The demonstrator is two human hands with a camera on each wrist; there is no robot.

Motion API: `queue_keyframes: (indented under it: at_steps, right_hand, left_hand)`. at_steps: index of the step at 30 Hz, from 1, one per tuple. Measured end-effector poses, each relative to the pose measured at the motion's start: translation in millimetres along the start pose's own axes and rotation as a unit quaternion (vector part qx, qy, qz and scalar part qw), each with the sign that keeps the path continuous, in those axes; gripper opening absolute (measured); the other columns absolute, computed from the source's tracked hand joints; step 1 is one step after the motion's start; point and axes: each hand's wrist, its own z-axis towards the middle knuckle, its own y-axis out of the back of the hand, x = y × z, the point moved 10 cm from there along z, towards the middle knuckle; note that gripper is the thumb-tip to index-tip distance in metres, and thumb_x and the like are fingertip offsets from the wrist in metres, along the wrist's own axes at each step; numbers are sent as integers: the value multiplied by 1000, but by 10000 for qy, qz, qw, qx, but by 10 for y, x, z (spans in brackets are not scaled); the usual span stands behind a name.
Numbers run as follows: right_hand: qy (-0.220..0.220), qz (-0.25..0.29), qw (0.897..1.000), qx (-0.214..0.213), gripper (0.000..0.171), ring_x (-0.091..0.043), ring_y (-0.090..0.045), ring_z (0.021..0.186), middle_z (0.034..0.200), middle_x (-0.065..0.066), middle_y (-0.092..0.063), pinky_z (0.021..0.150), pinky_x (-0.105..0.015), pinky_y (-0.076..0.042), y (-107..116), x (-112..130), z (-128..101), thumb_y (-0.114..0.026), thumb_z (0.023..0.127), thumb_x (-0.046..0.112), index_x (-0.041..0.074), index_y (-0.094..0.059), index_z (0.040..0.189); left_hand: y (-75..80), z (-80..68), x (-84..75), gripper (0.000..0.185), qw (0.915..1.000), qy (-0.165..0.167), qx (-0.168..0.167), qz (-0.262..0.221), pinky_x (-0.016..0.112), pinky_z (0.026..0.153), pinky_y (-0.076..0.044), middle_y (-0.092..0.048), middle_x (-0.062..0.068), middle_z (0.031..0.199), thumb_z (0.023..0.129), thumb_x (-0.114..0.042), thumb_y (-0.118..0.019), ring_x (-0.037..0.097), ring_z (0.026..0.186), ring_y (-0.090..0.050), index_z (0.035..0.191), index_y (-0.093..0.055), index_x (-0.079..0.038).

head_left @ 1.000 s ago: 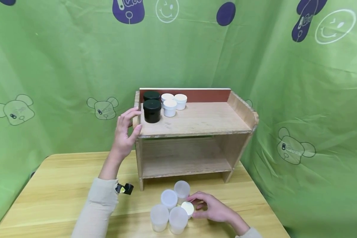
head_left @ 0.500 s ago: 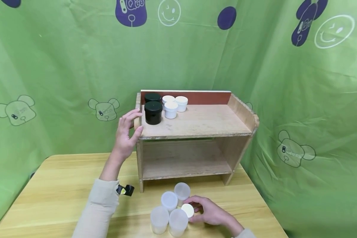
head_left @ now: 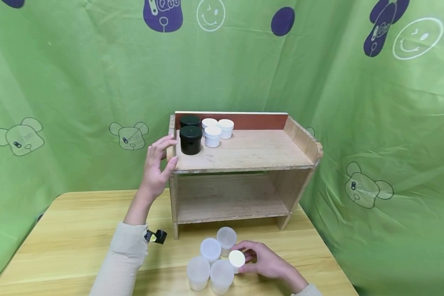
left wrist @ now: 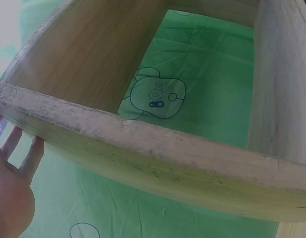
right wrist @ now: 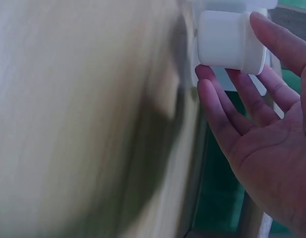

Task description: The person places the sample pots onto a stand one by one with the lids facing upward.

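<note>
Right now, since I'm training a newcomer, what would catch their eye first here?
Probably the wooden shelf on the table, with two black jars at the left end of its top. Next, in front of it, the right hand grips a white jar beside four cloudy tubs.

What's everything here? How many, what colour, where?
Table: 1, yellow wood, underneath
Shelf: 1, tan, on table
Black jars: 2, black, shelf top's left
White jars: 3, white, beside black jars
Tubs: 4, translucent, before shelf
Held jar: 1, white, beside tubs
Curtain: count unclear, printed green, behind
Wrist device: 1, black, left of tubs
Sleeves: 2, beige, lower edge
Left hand: 1, bare, at shelf's side
Right hand: 1, bare, gripping held jar
</note>
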Motion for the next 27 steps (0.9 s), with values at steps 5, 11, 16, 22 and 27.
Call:
queue_keyframes:
  at_steps: [5, 11, 16, 22, 27]
  right_hand:
    - [-129, 23, 9999, -46, 49, -13, -69, 104, 123, -18, -68, 94, -33, -59, 59, 32, -30, -80, 87, 13, 3, -63, 132]
    - [-180, -488, 9982, -302, 47, -14, -69, 106, 123, -10, -70, 95, -29, -57, 174, 163, -84, -81, 88, 23, 12, -65, 131]
    - [97, -796, 9955, -505, 47, -15, -67, 108, 125, -9, -70, 96, -30, -56, 286, 332, -105, -79, 90, 27, 13, -65, 132]
    - [331, -845, 9939, -634, 48, -13, -67, 106, 124, -9, -71, 96, -28, -55, 390, 491, -116, -79, 89, 26, 13, -64, 133]
    - [634, -931, 9909, -741, 45, -13, -68, 103, 120, -8, -71, 94, -28, -56, 479, 659, -120, -78, 91, 22, 13, -64, 133]
  left_hand:
    - [25, -2, -18, 46, 10000, -15, -40, -12, 44, 104, -39, -50, 4, 156, 96, -28, -58, 24, 131, -44, 139, -57, -10]
    - [24, 5, -26, 46, 10000, -26, -29, -6, 45, 104, -40, -50, 4, 155, 95, -27, -58, 24, 131, -44, 139, -57, -11]
    - [17, 4, -28, 46, 10000, -17, -15, 3, 45, 104, -39, -49, 4, 156, 96, -28, -58, 24, 132, -44, 139, -57, -12]
    - [5, 6, -30, 46, 10000, -44, -10, 23, 45, 105, -38, -49, 4, 156, 96, -27, -57, 25, 132, -44, 139, -57, -12]
    - [0, 2, -23, 46, 10000, -46, -12, 39, 46, 106, -37, -49, 4, 156, 96, -27, -58, 25, 132, -44, 139, -57, -12]
